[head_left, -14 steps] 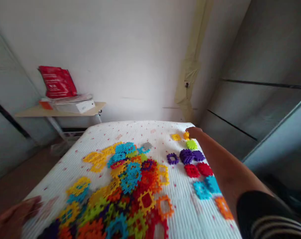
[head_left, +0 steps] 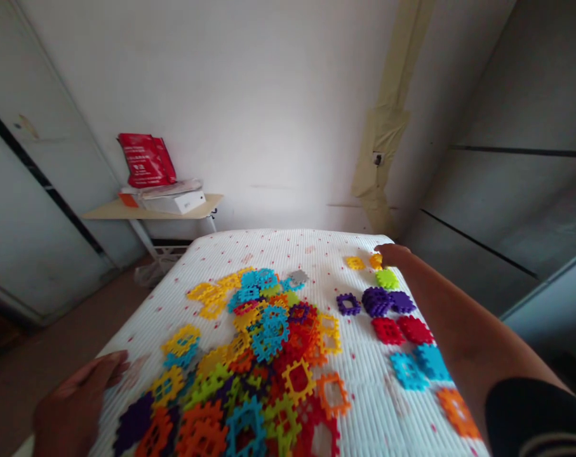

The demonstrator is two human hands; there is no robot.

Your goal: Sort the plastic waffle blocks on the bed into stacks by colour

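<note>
At the far right corner of the bed-like surface, my right hand (head_left: pixel 393 254) is closed on a yellow plastic tile (head_left: pixel 376 261), partly hidden by the fingers. A flat yellow tile (head_left: pixel 355 263) lies just left of it, and a lime green tile (head_left: pixel 387 279) is nearer to me. My left hand (head_left: pixel 85 397) rests at the left edge with loosely stretched fingers and nothing visible in it. Beside it spreads a heap of notched, square tiles (head_left: pixel 268 330) in many colours, some with open centres. A yellow tile (head_left: pixel 167 384) of the heap is close to the left fingers.
Down the right side lie purple tiles (head_left: pixel 377 301), red tiles (head_left: pixel 387 331), blue tiles (head_left: pixel 408 371) and an orange tile (head_left: pixel 458 412). A white dotted cover (head_left: pixel 364 393) lies beneath. Behind stands a small table (head_left: pixel 111 210) with a red bag (head_left: pixel 146 158); cabinets flank both sides.
The camera view has turned left, so everything appears shifted right. More of my left hand is visible. My right hand stays at the far corner with the yellow tile.
</note>
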